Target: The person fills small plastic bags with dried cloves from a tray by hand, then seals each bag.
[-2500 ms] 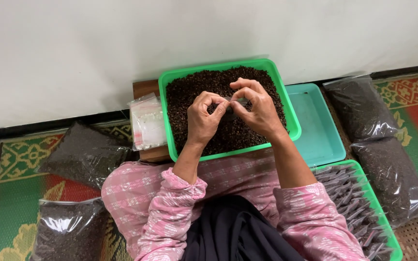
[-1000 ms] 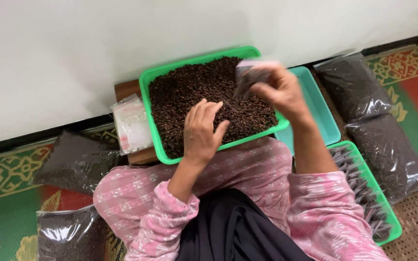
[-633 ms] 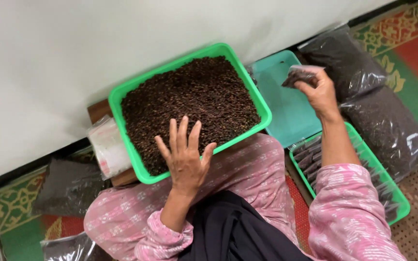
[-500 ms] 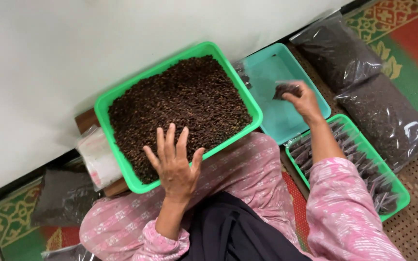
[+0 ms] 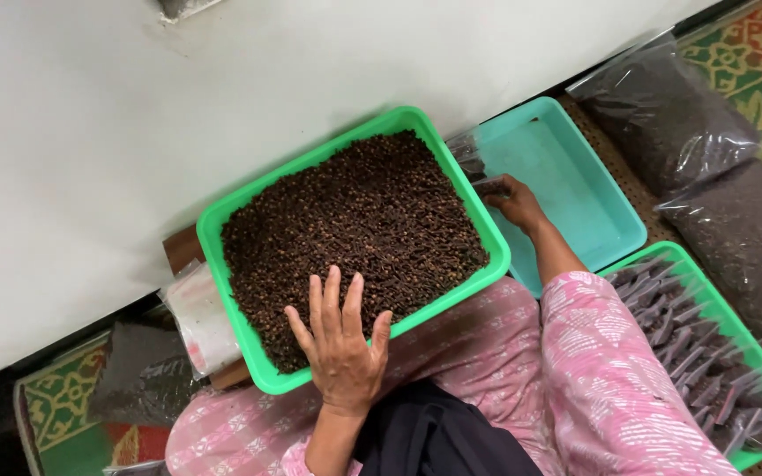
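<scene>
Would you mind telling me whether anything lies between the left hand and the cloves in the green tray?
Nothing visible does: the left hand lies flat across the green tray rim, fingers directly on the cloves.

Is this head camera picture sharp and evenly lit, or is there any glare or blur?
Head view: mostly sharp and softly, evenly lit, with no hard shadows. White glare streaks the clear plastic bags of dark spice at right. The left hand on the green tray is crisp; the right hand at the teal tray looks slightly soft. Straight edges run tilted across the frame.
</scene>
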